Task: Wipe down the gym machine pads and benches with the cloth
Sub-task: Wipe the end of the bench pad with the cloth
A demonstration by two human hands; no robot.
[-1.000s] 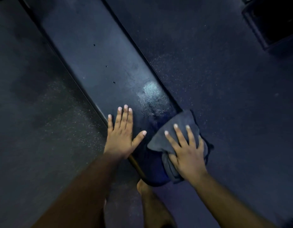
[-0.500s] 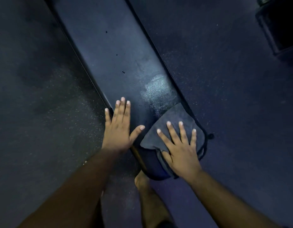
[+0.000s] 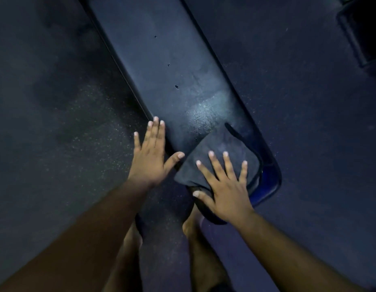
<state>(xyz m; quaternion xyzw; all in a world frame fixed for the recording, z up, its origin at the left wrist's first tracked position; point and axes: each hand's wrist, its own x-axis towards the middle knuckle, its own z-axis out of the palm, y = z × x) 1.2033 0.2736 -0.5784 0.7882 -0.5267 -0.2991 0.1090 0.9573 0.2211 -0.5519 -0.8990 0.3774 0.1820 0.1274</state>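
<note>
Below you, a long dark padded surface (image 3: 161, 66) runs diagonally from the top left toward the lower right, standing on a speckled dark floor (image 3: 62, 127). A folded dark cloth (image 3: 223, 144) lies flat on its near, rounded end. Just beyond the cloth, a pale damp-looking patch (image 3: 206, 114) shines.

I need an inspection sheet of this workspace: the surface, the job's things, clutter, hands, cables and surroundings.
Surface: long dark bench pad, shiny wet-looking patch just beyond the cloth, a few small dark specks.
Job's things: dark cloth lying flat on the near end of the pad.
Clutter: nothing seen.
Hands: left hand flat and open at the pad's left edge; right hand pressing the cloth, fingers spread.
Cables: nothing seen.
Surroundings: dark speckled floor; dark object at upper right, unclear.
</note>
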